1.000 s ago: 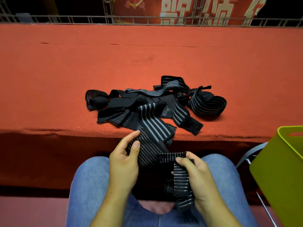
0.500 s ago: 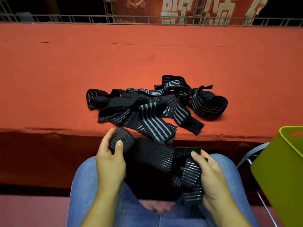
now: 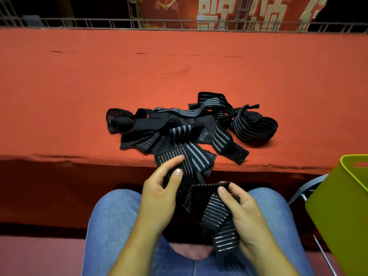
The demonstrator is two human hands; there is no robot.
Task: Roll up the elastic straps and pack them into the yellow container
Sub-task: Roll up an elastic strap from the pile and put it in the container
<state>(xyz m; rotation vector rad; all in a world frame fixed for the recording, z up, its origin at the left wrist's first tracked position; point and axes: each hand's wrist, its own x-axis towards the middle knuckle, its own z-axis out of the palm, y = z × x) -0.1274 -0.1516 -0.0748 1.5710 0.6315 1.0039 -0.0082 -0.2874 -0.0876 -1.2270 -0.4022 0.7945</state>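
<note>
Though slack, strap (image 3: 199,200) (striped) between both hands (image 3: 157,198)

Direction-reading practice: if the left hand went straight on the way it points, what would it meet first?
Probably the pile of straps on the red ledge, just beyond the left hand gripping a strap; depth is unclear.

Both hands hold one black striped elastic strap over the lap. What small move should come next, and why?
Probably the right hand should curl its end of the black striped elastic strap over to start a roll, while the left hand holds the rest taut. The strap hangs loose between them, not yet rolled, and the yellow plastic container waits at the right.
</note>
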